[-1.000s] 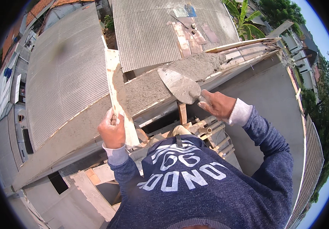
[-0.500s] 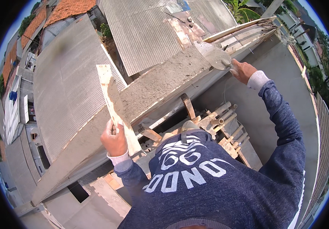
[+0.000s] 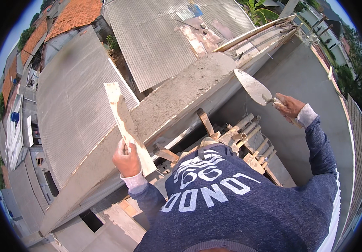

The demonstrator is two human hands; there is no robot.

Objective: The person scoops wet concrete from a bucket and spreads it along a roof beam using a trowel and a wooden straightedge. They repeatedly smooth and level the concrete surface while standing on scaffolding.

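Concrete fills a grey strip slanting across the upper middle of the frame. Our hands are well apart: our right hand, right of centre, grips a trowel, its tip at the strip's edge, though we cannot tell whether they touch; our left hand clamps a board, left of centre.

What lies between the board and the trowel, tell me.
A strip of grey concrete lies between the board and the trowel, in the head view.
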